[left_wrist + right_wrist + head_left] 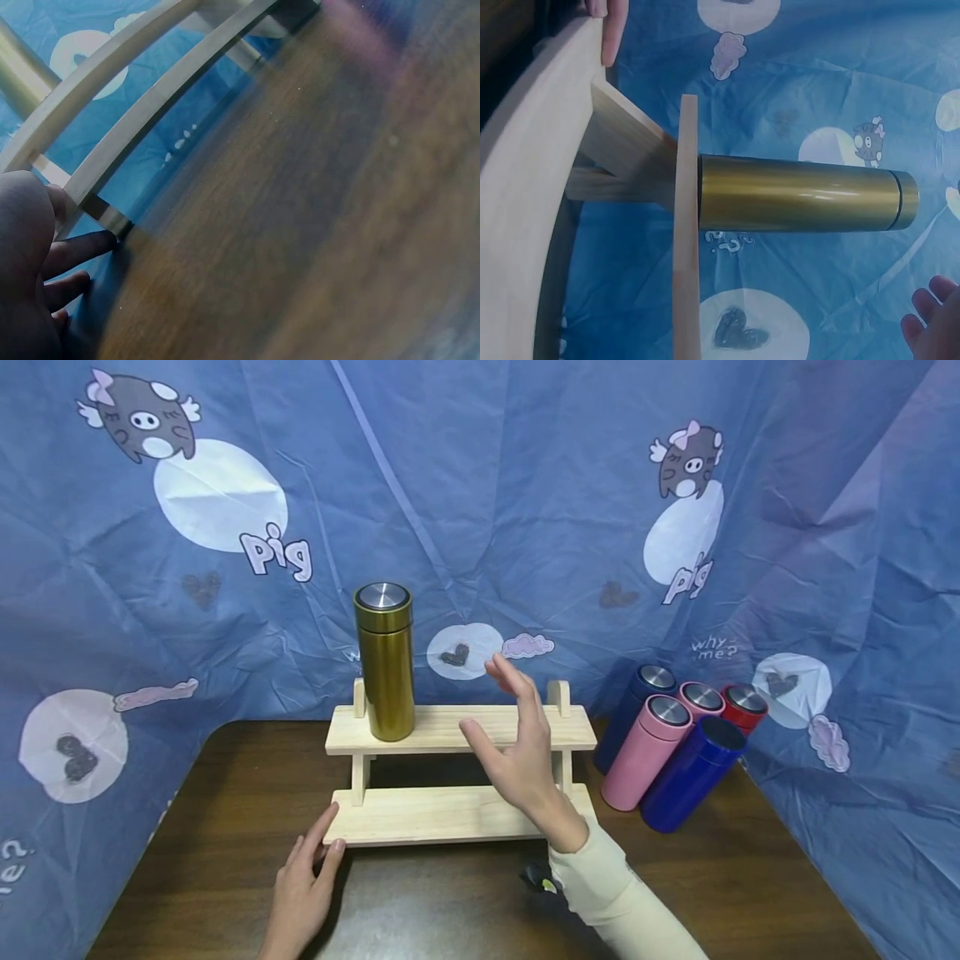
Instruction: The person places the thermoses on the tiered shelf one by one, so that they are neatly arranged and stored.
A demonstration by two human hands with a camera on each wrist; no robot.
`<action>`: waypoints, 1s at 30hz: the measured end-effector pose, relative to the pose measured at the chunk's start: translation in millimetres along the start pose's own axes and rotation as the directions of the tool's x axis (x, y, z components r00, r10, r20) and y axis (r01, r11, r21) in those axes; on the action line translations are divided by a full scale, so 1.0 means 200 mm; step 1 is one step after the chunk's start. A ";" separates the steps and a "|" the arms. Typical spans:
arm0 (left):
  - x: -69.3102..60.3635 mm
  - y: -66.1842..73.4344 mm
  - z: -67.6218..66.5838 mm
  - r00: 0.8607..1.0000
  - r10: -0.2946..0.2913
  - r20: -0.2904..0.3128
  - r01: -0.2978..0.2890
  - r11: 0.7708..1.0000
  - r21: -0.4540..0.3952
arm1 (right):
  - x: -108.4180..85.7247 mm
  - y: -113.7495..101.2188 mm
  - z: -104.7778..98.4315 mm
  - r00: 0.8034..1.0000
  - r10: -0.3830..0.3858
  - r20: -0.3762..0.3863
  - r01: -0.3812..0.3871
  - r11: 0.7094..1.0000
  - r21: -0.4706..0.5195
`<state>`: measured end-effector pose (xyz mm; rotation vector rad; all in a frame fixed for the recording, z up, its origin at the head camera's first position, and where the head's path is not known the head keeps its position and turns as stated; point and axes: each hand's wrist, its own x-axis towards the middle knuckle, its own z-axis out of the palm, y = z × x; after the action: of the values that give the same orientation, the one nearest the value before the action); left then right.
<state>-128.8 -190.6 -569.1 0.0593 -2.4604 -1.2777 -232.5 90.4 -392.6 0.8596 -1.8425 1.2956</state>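
Observation:
A gold thermos bottle point(386, 668) with a steel-topped lid stands upright at the left of the upper shelf of a two-tier wooden rack point(457, 817). My right hand point(517, 752) is raised in front of the upper shelf, right of the gold bottle and apart from it, thumb and fingers spread around nothing. In the right wrist view, the same bottle point(799, 193) shows sideways, with that hand's fingertips at the lower right. My left hand point(303, 881) touches the left front corner of the lower shelf, its fingers nearly straight along the end and its thumb at the front edge.
Right of the rack several more bottles stand grouped: a pink one point(647, 756), a blue one point(692, 777), a dark blue one point(630, 718), another pink and a red one point(746, 706). A small black object point(536, 878) lies near my right sleeve. A blue printed curtain point(465, 485) hangs behind the wooden table point(420, 910).

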 end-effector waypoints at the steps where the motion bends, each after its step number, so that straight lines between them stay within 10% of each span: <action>1: 0.00 0.00 0.00 1.000 -0.001 0.002 0.001 1.000 -0.001 | -0.01 0.00 -0.01 1.000 0.002 -0.001 -0.002 1.000 -0.004; 30: 0.00 0.01 -0.01 0.999 -0.005 0.032 0.005 1.000 0.001 | -0.38 0.06 -0.35 0.998 -0.039 -0.050 0.033 0.994 -0.105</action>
<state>-128.0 -192.3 -566.6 0.0457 -2.4892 -1.2900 -190.4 170.3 -446.1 0.7932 -1.8287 1.1784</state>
